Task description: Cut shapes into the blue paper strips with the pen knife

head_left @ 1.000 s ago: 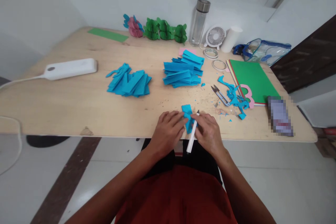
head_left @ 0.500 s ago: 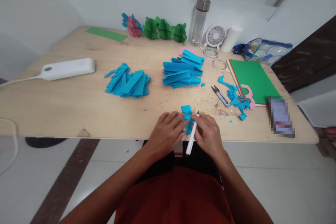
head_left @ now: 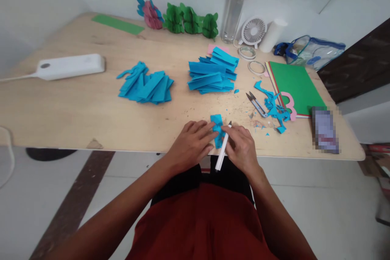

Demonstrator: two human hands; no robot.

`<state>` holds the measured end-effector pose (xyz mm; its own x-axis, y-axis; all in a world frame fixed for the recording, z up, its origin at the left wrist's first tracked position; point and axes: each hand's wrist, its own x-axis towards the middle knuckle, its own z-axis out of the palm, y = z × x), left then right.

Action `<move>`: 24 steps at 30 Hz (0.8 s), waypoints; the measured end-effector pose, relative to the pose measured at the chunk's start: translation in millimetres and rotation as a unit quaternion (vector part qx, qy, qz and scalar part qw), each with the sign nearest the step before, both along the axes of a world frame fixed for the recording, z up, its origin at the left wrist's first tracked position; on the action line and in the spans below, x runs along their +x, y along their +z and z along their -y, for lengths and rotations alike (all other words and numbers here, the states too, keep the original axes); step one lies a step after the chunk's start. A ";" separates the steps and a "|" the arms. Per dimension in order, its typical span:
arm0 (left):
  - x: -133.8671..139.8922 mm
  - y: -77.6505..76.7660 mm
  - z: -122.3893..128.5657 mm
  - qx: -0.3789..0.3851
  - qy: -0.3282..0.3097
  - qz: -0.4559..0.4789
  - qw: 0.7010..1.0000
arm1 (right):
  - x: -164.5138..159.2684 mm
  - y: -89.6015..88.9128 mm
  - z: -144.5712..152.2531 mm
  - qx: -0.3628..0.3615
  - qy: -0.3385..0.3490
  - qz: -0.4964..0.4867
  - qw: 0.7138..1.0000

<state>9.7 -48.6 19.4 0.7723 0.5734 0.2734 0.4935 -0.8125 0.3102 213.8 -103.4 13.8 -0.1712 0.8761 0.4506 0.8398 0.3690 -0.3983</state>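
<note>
A small blue paper strip (head_left: 217, 120) lies at the table's front edge between my hands. My left hand (head_left: 193, 144) rests flat with its fingers stretched out, the fingertips pressing the strip's left side. In my right hand (head_left: 242, 146) is a white pen (head_left: 223, 151), its dark tip pointing away from me and its other end past the table edge. The right fingertips also touch the strip's right side. Beyond them lie a stack of folded blue paper strips (head_left: 210, 77) and, to the left, another blue paper pile (head_left: 148, 85).
Thread snips (head_left: 256, 105) lie beside blue paper scraps (head_left: 274, 107) on the right. A green paper pad (head_left: 300, 87), a pink paper cutout (head_left: 291, 107) and a blurred packet (head_left: 324, 130) are farther right. A white power strip (head_left: 70, 66) sits left; a bottle (head_left: 235, 12) and fan (head_left: 254, 31) stand behind.
The view has tilted, so the table's things appear slightly higher. Both hands stay at the blue paper strip, and the pen remains in my right hand.
</note>
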 end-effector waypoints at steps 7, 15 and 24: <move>0.2 -1.4 -2.9 -0.031 -0.004 -0.002 1.000 | 0.7 0.5 -0.2 -0.013 0.000 -0.005 1.000; -3.5 -2.5 -5.7 -0.009 -0.018 -0.020 1.000 | 0.3 2.0 -0.5 -0.001 0.003 -0.003 1.000; -7.4 -4.7 -14.4 0.004 -0.055 -0.036 0.998 | 0.2 2.4 -0.5 -0.007 0.002 -0.007 1.000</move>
<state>2.3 -34.2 14.8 0.8487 0.4817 0.2182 0.4217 -0.8655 0.2704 214.0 -102.9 16.2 -0.1683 0.8822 0.4399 0.8327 0.3660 -0.4155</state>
